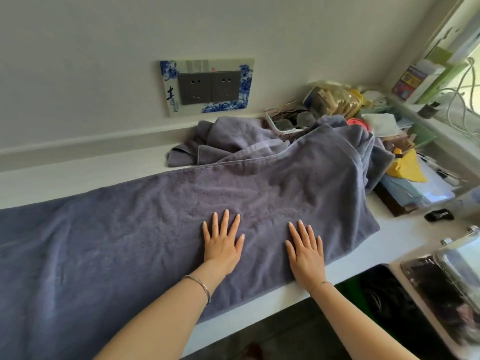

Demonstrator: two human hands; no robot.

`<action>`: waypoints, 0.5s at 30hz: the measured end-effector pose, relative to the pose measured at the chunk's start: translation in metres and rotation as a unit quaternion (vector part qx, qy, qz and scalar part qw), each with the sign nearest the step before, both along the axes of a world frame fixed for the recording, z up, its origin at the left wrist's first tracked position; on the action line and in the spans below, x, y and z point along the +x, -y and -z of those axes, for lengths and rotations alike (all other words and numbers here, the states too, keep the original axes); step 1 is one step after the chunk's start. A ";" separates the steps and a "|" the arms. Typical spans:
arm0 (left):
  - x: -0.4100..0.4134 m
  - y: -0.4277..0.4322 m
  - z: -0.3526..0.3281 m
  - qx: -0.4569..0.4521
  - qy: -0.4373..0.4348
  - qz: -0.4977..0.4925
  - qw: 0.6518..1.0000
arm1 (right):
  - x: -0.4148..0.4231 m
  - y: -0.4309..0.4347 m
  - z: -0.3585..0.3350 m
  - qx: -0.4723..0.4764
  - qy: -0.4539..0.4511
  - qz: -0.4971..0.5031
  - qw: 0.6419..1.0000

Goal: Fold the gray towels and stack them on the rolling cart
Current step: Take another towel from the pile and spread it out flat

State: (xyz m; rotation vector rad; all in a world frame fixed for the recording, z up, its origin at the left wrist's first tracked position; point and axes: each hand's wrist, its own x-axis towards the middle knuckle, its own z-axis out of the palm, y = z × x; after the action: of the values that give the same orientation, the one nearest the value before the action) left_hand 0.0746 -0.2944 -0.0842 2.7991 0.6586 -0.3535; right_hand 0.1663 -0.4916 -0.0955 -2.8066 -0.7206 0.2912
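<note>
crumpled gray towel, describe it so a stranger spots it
Find the blue-and-white socket plate on the wall. Below it, on the white counter, lies the crumpled gray towel. Unlike the spread towel under the left hand and right hand, it is bunched in a heap.

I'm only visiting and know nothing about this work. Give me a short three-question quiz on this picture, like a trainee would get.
1. True or false: the left hand and the right hand both lie flat, fingers straight, on the spread gray towel.
2. Where is the crumpled gray towel? A: behind the spread one, by the wall. B: on the floor. C: draped over an arm.
3. Fill the gap: the blue-patterned frame on the wall surrounds two gray ____.
Key: 1 true; 2 A; 3 sockets.
</note>
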 end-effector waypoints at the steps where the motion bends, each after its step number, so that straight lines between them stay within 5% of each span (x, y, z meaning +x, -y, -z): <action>1: 0.009 0.005 0.000 0.002 -0.002 0.001 1.000 | 0.009 0.005 -0.002 0.004 0.001 0.002 1.000; 15: 0.128 0.069 -0.004 -0.010 -0.003 0.020 1.000 | 0.181 0.047 -0.072 0.185 0.146 0.044 0.971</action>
State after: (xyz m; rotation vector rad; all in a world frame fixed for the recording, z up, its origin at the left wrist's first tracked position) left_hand 0.2023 -0.3637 -0.0806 2.7968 0.5986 -0.3730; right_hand 0.3471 -0.5386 -0.0232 -2.5336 -0.6273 -0.2560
